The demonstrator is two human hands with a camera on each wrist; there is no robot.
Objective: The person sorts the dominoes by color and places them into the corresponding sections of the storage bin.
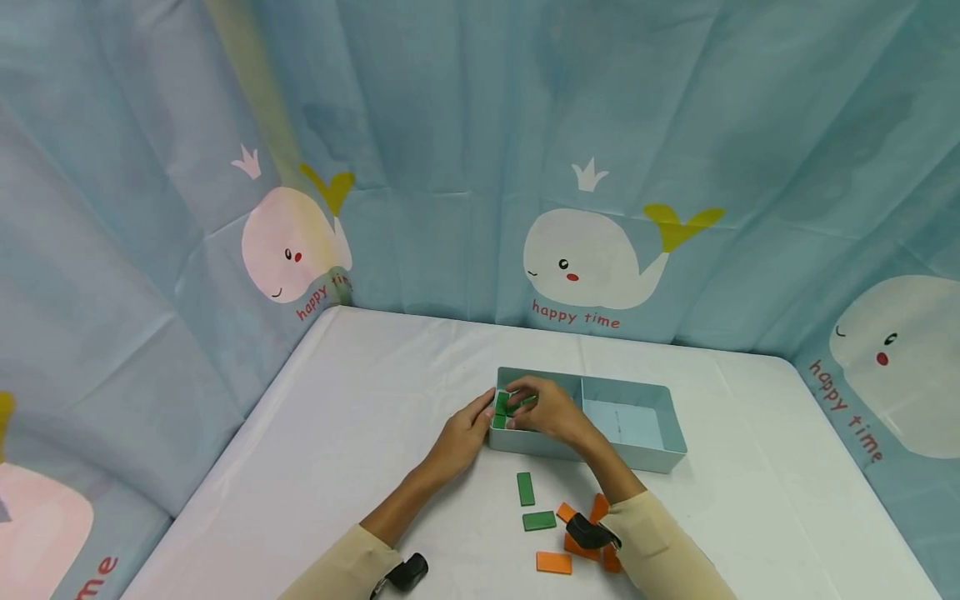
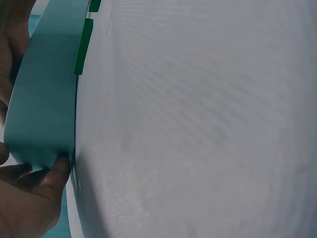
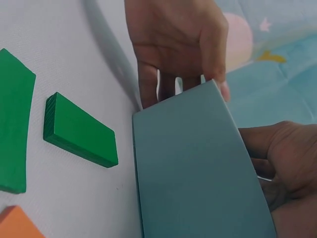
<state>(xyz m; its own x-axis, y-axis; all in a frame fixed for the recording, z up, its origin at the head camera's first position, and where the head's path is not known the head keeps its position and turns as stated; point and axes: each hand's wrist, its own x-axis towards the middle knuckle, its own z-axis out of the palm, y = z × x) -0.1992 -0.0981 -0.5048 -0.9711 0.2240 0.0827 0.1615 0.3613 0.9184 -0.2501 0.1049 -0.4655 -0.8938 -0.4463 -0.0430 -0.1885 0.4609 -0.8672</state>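
Observation:
A blue-grey two-compartment box [image 1: 633, 454] sits on the white table. My left hand [image 1: 459, 437] holds its left end, fingers against the end wall; the left wrist view shows those fingers [image 2: 58, 173] at the wall's lower corner. My right hand [image 1: 551, 410] reaches into the left compartment with bent fingers and seems to pinch a green block [image 1: 529, 401], partly hidden by the fingers. Other green blocks [image 1: 499, 422] lie along that compartment's left side. From the right wrist view, the box's front wall [image 3: 193, 163] covers part of my right hand [image 3: 294, 168].
Two green blocks [image 1: 526, 489] [image 1: 539, 521] lie on the table in front of the box. Several orange blocks [image 1: 553, 563] are scattered nearer, some beneath the right forearm. The right compartment [image 1: 622, 421] has a bare floor. A whale-print curtain [image 1: 450, 250] stands behind the table.

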